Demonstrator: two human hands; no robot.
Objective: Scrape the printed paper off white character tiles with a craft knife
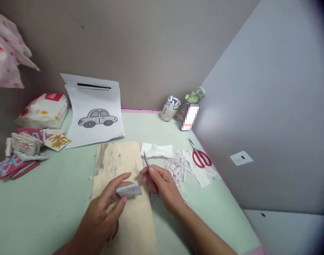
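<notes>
Between the thumb and fingers of my left hand (104, 203) is a small flat block (129, 191), greyish purple with a paler top edge. It is held tilted above a wooden board (121, 159), and its markings are blurred. My right hand (160, 180) grips a slim craft knife (146, 159) like a pen, with the pointed blade directed up and away from me. The knife and the block are apart. To the right of the board lies a heap of pale shavings (176, 166), beside a folded white tissue (158, 150).
Red-handled scissors (201, 158) and a paper strip (200, 173) lie at right. Behind stand a can of pens (170, 109), a lit phone (190, 117) and a green bottle (195, 96). At left are a car drawing (98, 118), a tissue pack (45, 110) and several carved blocks (25, 143).
</notes>
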